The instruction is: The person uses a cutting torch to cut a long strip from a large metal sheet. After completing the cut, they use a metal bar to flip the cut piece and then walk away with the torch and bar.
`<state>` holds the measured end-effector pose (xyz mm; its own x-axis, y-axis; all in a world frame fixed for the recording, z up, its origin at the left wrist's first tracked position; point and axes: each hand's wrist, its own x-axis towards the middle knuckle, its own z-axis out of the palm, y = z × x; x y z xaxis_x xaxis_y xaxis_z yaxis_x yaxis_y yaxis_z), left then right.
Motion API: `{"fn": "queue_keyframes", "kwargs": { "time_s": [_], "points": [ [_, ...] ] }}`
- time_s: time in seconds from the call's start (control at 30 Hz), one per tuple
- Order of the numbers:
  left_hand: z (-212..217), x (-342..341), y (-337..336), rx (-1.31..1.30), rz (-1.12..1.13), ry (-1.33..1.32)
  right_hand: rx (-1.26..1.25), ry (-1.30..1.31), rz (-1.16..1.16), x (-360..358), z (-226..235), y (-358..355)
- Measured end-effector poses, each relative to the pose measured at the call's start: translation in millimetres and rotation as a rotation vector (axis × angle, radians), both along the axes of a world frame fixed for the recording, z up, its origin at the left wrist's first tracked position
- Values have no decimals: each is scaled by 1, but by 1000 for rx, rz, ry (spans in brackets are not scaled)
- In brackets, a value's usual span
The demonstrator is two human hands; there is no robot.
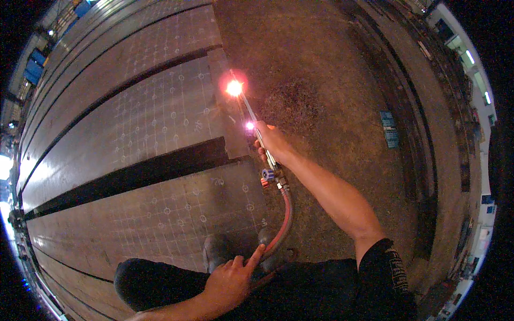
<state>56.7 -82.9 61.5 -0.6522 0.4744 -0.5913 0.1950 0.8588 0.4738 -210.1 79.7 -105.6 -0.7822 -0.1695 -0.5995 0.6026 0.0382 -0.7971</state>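
Gleaming along its slim metal tubes, the torch [270,157] slants over the right edge of a chalk-marked steel plate [160,115], its far tip lost in a white-hot, red-haloed glare [234,88], with a blue knob [268,174] and a red knob [264,183] at its rear. Wrapped closed around the tubes is the right hand [273,142]. Partly curled, the left hand [230,281] extends its index finger to the reddish hose [288,211], though I cannot tell whether it grips anything.
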Motion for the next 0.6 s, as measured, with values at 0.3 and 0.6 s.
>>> {"fn": "queue_keyframes", "kwargs": {
  "time_s": [0.3,0.6],
  "points": [
    [1,-1,2,-3,5,-22,-1,17,-7,0,1,-2],
    [0,0,-1,10,19,-7,85,83,61,6,11,-4]
  ]
}}
